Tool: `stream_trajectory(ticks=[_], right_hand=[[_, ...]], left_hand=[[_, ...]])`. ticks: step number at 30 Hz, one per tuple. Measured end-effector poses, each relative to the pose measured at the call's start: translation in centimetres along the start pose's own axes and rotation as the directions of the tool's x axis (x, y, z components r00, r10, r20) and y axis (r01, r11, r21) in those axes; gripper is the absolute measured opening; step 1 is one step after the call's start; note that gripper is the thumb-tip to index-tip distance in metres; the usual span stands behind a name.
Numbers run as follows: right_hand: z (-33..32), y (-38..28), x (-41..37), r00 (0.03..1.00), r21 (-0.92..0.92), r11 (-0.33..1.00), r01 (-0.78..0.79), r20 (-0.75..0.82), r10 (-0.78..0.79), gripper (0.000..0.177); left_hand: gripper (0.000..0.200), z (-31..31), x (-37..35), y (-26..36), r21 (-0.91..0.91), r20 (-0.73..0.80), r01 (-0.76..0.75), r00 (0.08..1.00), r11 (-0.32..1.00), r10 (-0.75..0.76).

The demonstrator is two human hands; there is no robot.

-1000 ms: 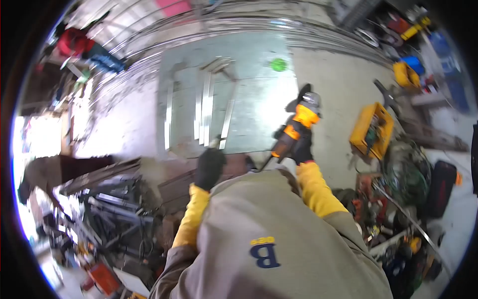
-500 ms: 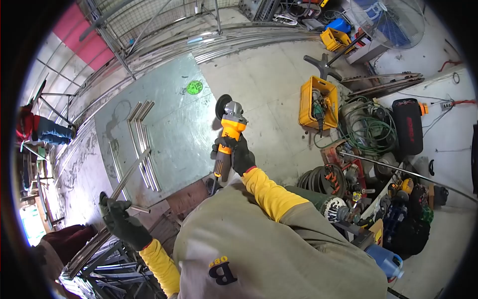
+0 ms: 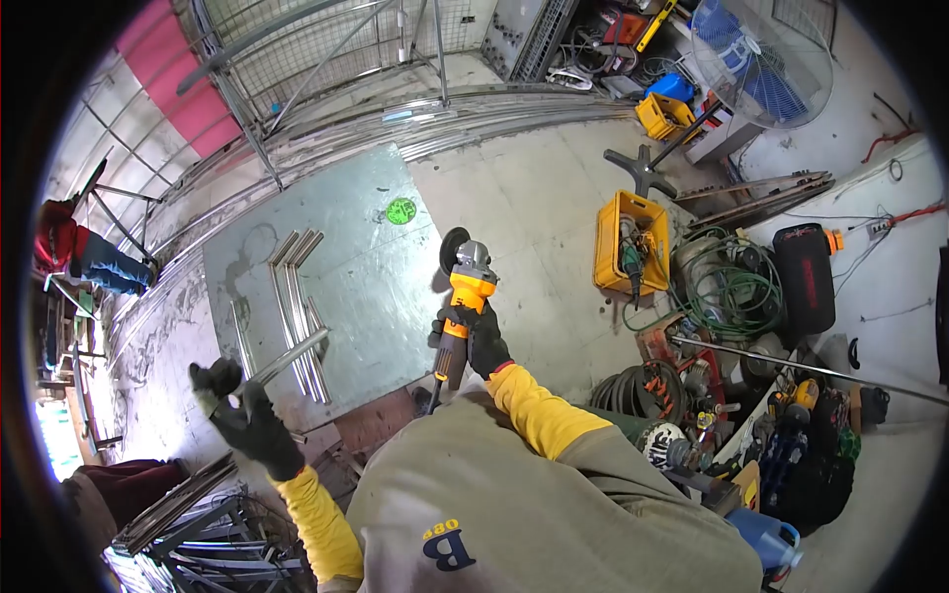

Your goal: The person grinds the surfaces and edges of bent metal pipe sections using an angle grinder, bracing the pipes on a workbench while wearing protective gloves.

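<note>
In a dark glove, my right hand [image 3: 486, 341] is wrapped round the body of a yellow and black angle grinder [image 3: 469, 289]. The grinder points away from me, its dark disc [image 3: 454, 251] at the far end and its cord by my shirt. At lower left, my gloved left hand [image 3: 252, 420] has its fingers curled round a shiny metal tube [image 3: 289, 356], whose free end slants up to the right. Beyond that tube, several bent metal tubes [image 3: 297, 316] lie on a greenish sheet [image 3: 371, 287] on the floor.
A yellow crate [image 3: 603, 272] with power tools stands at right, near a coiled green hose [image 3: 756, 287] and a pedestal fan [image 3: 761, 59]. Metal frames [image 3: 213, 544] sit at lower left. A person in red [image 3: 59, 237] is at far left.
The view has tilted, so the floor and grinder appear lower. My left hand's fingers have curled in more, and the tube's free end has shifted slightly right.
</note>
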State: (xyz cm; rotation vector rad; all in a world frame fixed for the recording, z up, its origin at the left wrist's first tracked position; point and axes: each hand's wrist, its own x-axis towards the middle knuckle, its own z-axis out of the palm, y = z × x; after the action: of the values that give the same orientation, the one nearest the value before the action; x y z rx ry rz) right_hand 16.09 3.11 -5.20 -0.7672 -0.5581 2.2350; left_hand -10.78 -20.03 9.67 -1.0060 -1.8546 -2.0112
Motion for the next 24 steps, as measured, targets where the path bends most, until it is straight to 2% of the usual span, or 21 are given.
stream_trajectory(ticks=[3,6,7,8,10,12,14,16,18,20,21,22,23,24], right_hand=[[0.0,0.2,0.1,1.000,-0.017,1.000,0.000,-0.018,0.000,0.039],[0.1,0.0,0.1,1.000,-0.021,1.000,0.011,-0.025,-0.011,0.039],[0.1,0.0,0.1,1.000,-0.022,1.000,0.005,-0.027,-0.006,0.039],[0.0,0.1,0.1,1.000,-0.022,1.000,-0.003,-0.030,0.002,0.038],[0.0,0.1,0.1,1.000,-0.024,1.000,0.002,-0.026,-0.003,0.039],[-0.2,0.2,0.2,1.000,0.014,1.000,0.002,-0.007,-0.002,0.041],[-0.6,0.4,0.4,1.000,0.003,1.000,-0.001,-0.006,0.001,0.042],[-0.6,0.4,0.4,1.000,-0.010,1.000,-0.011,-0.004,0.011,0.042],[-0.3,0.3,0.3,0.999,0.042,0.999,-0.012,-0.035,0.014,0.034],[-0.5,0.3,0.4,0.999,0.048,0.999,-0.023,-0.028,0.024,0.034],[-0.7,0.5,0.5,0.999,0.045,0.999,-0.020,-0.029,0.021,0.034],[-0.6,0.4,0.4,0.999,0.043,0.999,-0.017,-0.031,0.018,0.034],[-1.5,0.9,0.8,1.000,0.012,1.000,-0.005,-0.001,0.005,0.042],[-1.4,0.9,0.8,1.000,0.014,1.000,-0.004,0.002,0.004,0.042]], left_hand=[[0.041,1.4,-1.7,-3.0,-0.018,-0.005,0.370,0.929,0.929,-0.370],[0.045,2.4,-2.7,-2.9,-0.026,-0.045,0.427,0.903,0.904,-0.428],[0.058,2.0,-2.4,-2.9,0.007,-0.029,0.453,0.891,0.891,-0.453],[0.058,1.4,-2.2,-2.6,0.005,-0.027,0.454,0.891,0.891,-0.454],[0.062,0.1,-1.1,-1.4,-0.151,-0.040,0.502,0.858,0.852,-0.512],[0.068,-2.6,-0.3,-1.2,-0.110,0.022,0.480,0.877,0.870,-0.481],[0.055,-4.9,-0.2,-1.8,-0.051,0.141,0.348,0.931,0.936,-0.338],[0.051,-3.8,-0.2,-0.4,-0.050,0.164,0.373,0.918,0.926,-0.361],[0.050,-2.6,0.0,1.7,-0.050,0.184,0.396,0.906,0.917,-0.382],[0.050,-1.9,0.5,3.9,-0.004,0.300,0.537,0.805,0.844,-0.511],[0.049,-1.6,0.8,4.4,0.030,0.363,0.544,0.776,0.839,-0.516],[0.049,-1.1,0.7,4.6,0.030,0.360,0.542,0.778,0.840,-0.515],[0.047,-0.3,0.7,4.7,0.069,0.387,0.621,0.705,0.781,-0.594],[0.046,0.1,0.5,4.7,0.112,0.412,0.691,0.622,0.715,-0.666]])
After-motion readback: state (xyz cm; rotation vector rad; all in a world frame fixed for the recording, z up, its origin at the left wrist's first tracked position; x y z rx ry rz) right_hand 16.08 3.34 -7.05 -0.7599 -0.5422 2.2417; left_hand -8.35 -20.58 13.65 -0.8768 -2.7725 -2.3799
